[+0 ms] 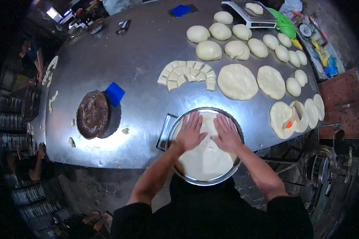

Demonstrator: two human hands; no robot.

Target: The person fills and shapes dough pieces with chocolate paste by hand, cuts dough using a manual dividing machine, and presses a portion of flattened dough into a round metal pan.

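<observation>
A round metal pan point(206, 184) stands at the near edge of the metal table, with a flat sheet of pale dough point(205, 159) spread across its bottom. My left hand point(190, 131) lies flat on the dough, toward the pan's far left side. On the far right of the same dough, my right hand point(227, 134) also rests flat, fingers stretched and thumb pointing inward. Neither hand grips anything. A rectangular metal-edged frame point(164, 132) sticks out from the pan's left side; whether the pan rests on it is hidden.
Beyond the pan lie dough pieces cut in an arc point(186, 73), dough rounds point(237, 82) and several dough balls point(208, 50). A scale point(253, 16) stands far right. A dark brown round mass point(93, 114) and blue scraper point(115, 94) sit left. People stand beyond the left edge.
</observation>
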